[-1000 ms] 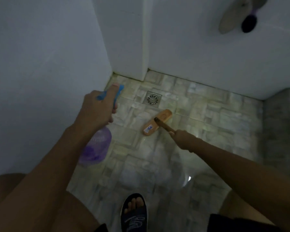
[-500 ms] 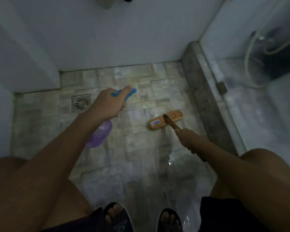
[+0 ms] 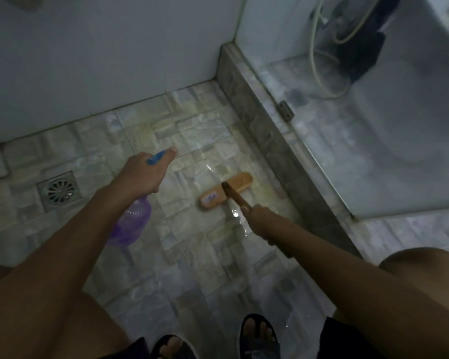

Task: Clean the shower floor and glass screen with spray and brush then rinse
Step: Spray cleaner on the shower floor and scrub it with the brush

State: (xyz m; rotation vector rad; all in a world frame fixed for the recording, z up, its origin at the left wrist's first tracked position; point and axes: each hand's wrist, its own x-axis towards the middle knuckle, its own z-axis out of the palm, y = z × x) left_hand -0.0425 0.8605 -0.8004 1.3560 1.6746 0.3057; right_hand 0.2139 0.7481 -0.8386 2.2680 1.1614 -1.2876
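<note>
The left hand (image 3: 143, 177) has its fingers curled round the neck of the spray bottle (image 3: 131, 224), with the forefinger laid along the blue nozzle (image 3: 154, 158). The nozzle aims at the far right corner of the shower floor (image 3: 192, 141). The right hand (image 3: 259, 221) is closed round the wooden handle (image 3: 235, 196), and the brush (image 3: 213, 198) lies ahead of those fingers, flat on the wet tiles. Its long axis runs crosswise to the handle, its far end near the kerb (image 3: 270, 151). The right hand is the nearer to the kerb and the glass screen (image 3: 373, 156); the left is nearer the drain (image 3: 59, 191). The next scrub probably pushes toward that corner, into the nozzle's line.
</note>
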